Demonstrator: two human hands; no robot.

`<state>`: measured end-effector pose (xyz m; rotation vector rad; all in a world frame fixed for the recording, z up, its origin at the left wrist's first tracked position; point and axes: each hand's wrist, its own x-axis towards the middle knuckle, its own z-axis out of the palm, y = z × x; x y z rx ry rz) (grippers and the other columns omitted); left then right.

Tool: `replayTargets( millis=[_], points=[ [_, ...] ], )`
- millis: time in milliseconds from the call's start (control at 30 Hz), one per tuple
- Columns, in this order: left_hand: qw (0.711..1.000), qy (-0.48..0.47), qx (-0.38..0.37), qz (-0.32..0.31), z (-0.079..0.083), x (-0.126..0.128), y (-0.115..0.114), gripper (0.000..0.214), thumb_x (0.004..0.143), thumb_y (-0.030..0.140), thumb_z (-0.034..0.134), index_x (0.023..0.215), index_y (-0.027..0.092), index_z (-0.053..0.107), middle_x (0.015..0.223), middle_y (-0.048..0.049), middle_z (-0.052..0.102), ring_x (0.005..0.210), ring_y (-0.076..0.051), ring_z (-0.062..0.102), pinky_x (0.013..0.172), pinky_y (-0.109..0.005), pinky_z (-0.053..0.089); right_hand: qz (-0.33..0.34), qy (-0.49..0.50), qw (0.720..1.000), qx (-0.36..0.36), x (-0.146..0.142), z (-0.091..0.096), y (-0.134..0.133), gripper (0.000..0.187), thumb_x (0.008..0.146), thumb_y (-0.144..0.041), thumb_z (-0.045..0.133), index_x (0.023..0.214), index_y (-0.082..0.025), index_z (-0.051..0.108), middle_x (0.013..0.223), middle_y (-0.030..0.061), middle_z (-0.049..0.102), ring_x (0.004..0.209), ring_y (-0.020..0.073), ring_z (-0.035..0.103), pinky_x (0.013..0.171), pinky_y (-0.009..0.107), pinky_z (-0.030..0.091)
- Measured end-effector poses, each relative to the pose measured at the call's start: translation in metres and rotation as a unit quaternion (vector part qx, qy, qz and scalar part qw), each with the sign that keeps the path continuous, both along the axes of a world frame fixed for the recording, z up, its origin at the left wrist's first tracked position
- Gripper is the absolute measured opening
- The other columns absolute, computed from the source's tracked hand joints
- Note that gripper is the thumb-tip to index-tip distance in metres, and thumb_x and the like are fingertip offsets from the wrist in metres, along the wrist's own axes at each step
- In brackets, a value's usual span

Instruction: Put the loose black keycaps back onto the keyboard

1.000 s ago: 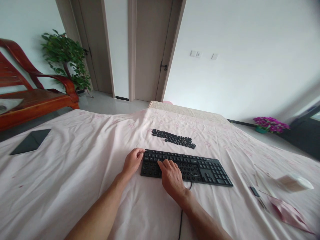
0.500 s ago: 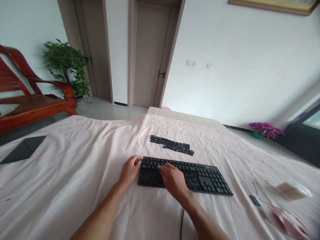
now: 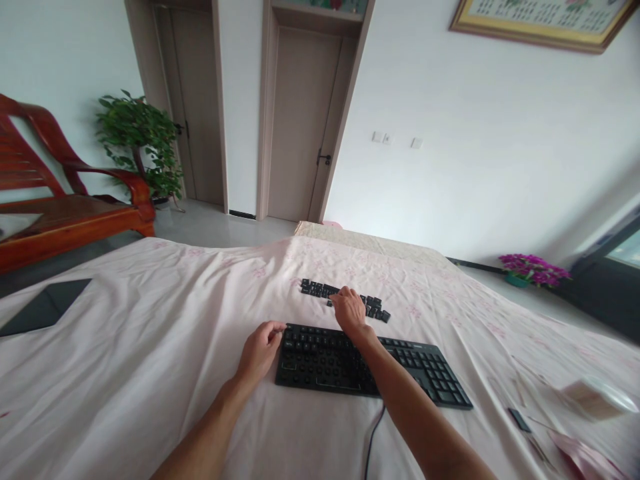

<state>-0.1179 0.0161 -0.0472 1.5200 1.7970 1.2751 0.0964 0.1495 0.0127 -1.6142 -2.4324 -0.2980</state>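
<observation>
A black keyboard (image 3: 320,360) lies on a pink sheet (image 3: 150,333) in front of me, its cable trailing toward me. Beyond it sits a row of loose black keycaps (image 3: 315,289). My left hand (image 3: 259,348) rests at the keyboard's left end, fingers curled against its corner. My right hand (image 3: 349,309) reaches over the keyboard and lies on the row of keycaps, fingers bent down onto them; whether it holds one is hidden.
A dark flat pad (image 3: 43,307) lies at the sheet's left edge. A small white box (image 3: 590,395), a small dark piece (image 3: 519,420) and a pink wrapper (image 3: 590,460) sit at the right. A red wooden chair (image 3: 60,200), a potted plant (image 3: 137,143) and doors stand behind.
My right hand has left the keyboard's keys and moved forward onto the loose keycaps. My left hand stays at the keyboard's left end. The view has tilted upward.
</observation>
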Motion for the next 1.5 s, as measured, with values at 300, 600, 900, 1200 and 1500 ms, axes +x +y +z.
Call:
replayTargets(
  millis=[300,600,900,1200,1500],
  points=[
    [1.000,-0.007,-0.005,-0.005,0.002,0.000,0.000,0.026,0.082,0.022,0.047,0.100,0.021,0.066,0.103,-0.0049,0.071,0.091,-0.016,0.065,0.085,-0.028,0.047,0.021,-0.018,0.999,-0.024,-0.010,-0.002,0.016,0.023,0.090,-0.023,0.049,0.088,-0.021,0.072,0.103,0.0092,0.060,0.104,0.0219,0.046,0.085,0.032,0.033],
    [1.000,-0.010,0.000,-0.001,0.001,0.000,0.000,0.026,0.082,0.022,0.047,0.099,0.021,0.067,0.102,-0.0046,0.071,0.090,-0.016,0.066,0.085,-0.028,0.048,0.033,0.020,0.994,-0.100,-0.007,-0.002,0.007,0.016,0.085,-0.030,0.057,0.095,-0.026,0.069,0.099,0.0015,0.068,0.100,0.0172,0.056,0.080,0.025,0.036],
    [1.000,-0.007,0.005,-0.001,0.001,0.000,-0.001,0.026,0.082,0.022,0.048,0.099,0.021,0.067,0.102,-0.0043,0.071,0.090,-0.016,0.066,0.084,-0.027,0.048,0.033,0.030,0.987,-0.157,-0.007,-0.006,0.002,0.023,0.086,-0.030,0.053,0.100,-0.030,0.072,0.103,-0.0006,0.071,0.098,0.0169,0.062,0.077,0.023,0.040],
    [1.000,-0.003,0.004,0.002,0.000,0.000,0.000,0.025,0.082,0.021,0.049,0.099,0.021,0.067,0.101,-0.0041,0.072,0.092,-0.016,0.066,0.086,-0.027,0.047,0.026,-0.007,0.988,-0.155,-0.016,-0.009,0.001,0.023,0.087,-0.028,0.055,0.103,-0.027,0.071,0.110,0.0053,0.067,0.103,0.0205,0.059,0.081,0.027,0.040],
    [1.000,0.000,0.011,-0.006,0.000,-0.001,-0.001,0.025,0.083,0.022,0.048,0.100,0.021,0.066,0.104,-0.0039,0.071,0.093,-0.015,0.065,0.087,-0.027,0.047,0.029,-0.004,0.989,-0.148,-0.013,-0.003,-0.008,0.020,0.087,-0.025,0.056,0.099,-0.023,0.072,0.107,0.0066,0.066,0.101,0.0208,0.059,0.078,0.027,0.039]
  ],
)
